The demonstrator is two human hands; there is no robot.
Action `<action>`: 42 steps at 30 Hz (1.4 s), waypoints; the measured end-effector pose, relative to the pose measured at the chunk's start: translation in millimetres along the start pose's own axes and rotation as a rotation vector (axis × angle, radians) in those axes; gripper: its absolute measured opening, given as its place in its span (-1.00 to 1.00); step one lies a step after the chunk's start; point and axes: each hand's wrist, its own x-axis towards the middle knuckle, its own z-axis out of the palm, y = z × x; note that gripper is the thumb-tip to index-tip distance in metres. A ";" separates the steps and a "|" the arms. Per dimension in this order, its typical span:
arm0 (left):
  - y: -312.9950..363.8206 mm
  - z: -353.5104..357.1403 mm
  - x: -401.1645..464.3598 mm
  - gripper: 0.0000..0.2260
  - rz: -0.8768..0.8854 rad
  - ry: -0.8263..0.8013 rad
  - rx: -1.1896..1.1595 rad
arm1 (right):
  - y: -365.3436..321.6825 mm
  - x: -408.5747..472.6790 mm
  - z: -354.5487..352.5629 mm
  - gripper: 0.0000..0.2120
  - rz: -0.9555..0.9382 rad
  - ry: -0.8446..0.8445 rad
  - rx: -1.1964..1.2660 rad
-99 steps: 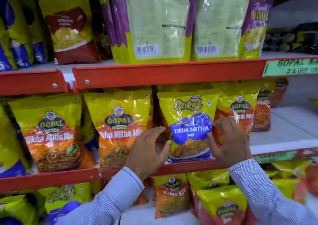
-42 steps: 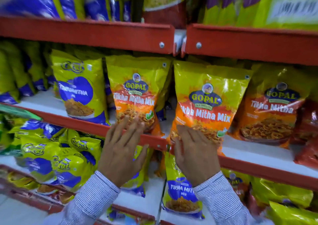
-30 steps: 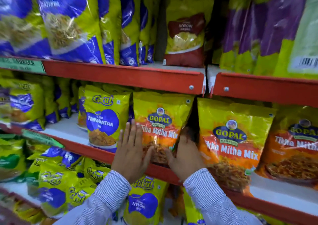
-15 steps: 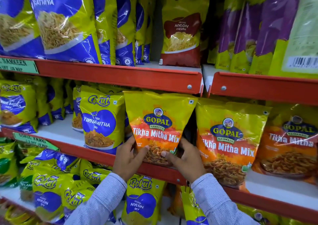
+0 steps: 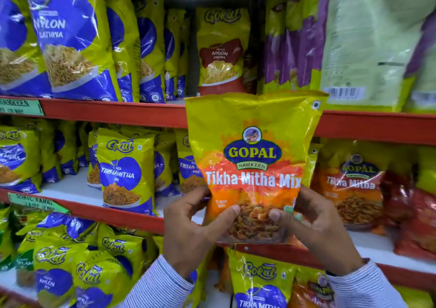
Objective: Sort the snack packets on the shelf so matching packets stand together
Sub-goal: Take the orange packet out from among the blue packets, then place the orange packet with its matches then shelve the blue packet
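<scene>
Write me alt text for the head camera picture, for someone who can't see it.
Two hands, left hand and right hand, hold an orange and yellow Gopal packet up in front of red shelves. Blue and yellow Gokul packets stand to its left, matching orange packets to its right.

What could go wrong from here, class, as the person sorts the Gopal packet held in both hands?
1. The Gopal Tikha Mitha Mix packet could land among the blue Gokul Tikhamitha packets to its left, since the names nearly match; its twin stands to the right.
2. Both hands, left and right, pinch only its bottom, so the tall packet may flop or slip.
</scene>
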 end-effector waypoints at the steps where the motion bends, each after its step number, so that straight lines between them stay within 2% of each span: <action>1: 2.5 7.9 -1.9 -0.65 -0.001 -0.013 -0.007 | 0.0 -3.0 -7.9 -0.61 -0.003 0.007 0.002; 6: 12.6 34.9 -6.9 -0.69 -0.009 -0.056 -0.045 | 1.3 -13.1 -35.0 -0.56 -0.002 0.031 -0.006; 14: 14.6 74.9 -17.2 -0.62 -0.009 -0.128 -0.049 | 5.1 -36.0 -70.8 -0.62 0.037 0.088 -0.044; 20: 6.5 148.6 -38.8 -0.67 -0.111 -0.233 -0.081 | 28.6 -66.0 -133.2 -0.41 0.118 0.176 -0.076; 24: -0.4 211.8 -43.3 -0.70 -0.136 -0.261 -0.087 | 55.2 -66.6 -181.2 -0.51 0.161 0.225 -0.083; 28: -18.7 258.1 -39.1 -0.63 -0.152 -0.270 -0.059 | 83.7 -58.1 -213.4 -0.50 0.194 0.247 -0.076; 31: -35.7 274.7 -37.4 -0.64 -0.192 -0.284 -0.044 | 112.5 -52.2 -225.2 -0.56 0.213 0.240 -0.117; 33: -45.1 281.7 -36.8 -0.62 -0.208 -0.283 -0.011 | 132.5 -50.9 -231.4 -0.67 0.223 0.215 -0.134; 36: -49.5 283.9 -35.5 -0.60 -0.179 -0.285 0.033 | 143.2 -50.7 -235.3 -0.74 0.248 0.219 -0.104; 39: -44.1 276.4 -38.0 -0.43 -0.119 -0.305 0.115 | 132.7 -56.4 -226.9 -0.53 0.239 0.237 -0.169; 41: -43.8 262.6 -43.4 -0.24 -0.064 -0.312 0.209 | 123.3 -65.8 -216.0 -0.29 0.193 0.352 -0.317; 42: -45.7 253.7 -46.5 -0.22 -0.009 -0.332 0.224 | 119.5 -71.8 -208.9 -0.23 0.138 0.406 -0.414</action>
